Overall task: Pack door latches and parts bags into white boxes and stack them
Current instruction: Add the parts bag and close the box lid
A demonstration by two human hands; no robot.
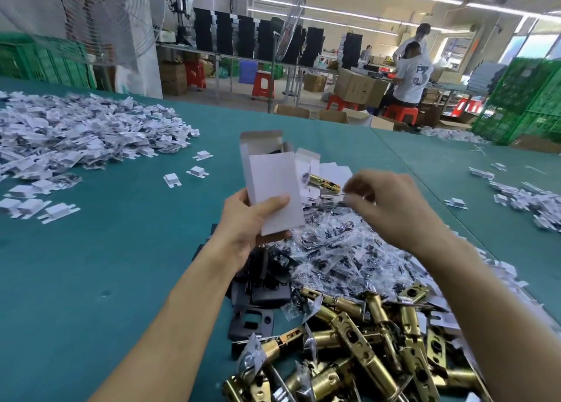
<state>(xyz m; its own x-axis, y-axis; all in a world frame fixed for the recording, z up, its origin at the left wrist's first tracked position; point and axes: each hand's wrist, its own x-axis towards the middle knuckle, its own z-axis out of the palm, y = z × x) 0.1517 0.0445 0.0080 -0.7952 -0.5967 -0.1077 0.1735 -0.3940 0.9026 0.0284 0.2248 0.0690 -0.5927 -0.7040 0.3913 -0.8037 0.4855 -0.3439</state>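
Note:
My left hand (pixel 243 228) grips an upright white box (pixel 273 189) from below, thumb across its front. The box's top flap stands open and dark parts show inside. To the right of the box, my right hand (pixel 394 207) hovers blurred with its fingers curled; whether they pinch anything is unclear. It is above a heap of clear parts bags (pixel 343 250). Several brass door latches (pixel 364 341) lie piled at the near edge. One more brass latch (pixel 323 183) lies behind the box on flat white boxes (pixel 334 169).
Black strike plates (pixel 261 283) lie under my left wrist. The green table (pixel 91 265) carries a big heap of white card pieces (pixel 76 134) far left and a smaller heap (pixel 531 201) at right. People work at benches beyond the table's far edge.

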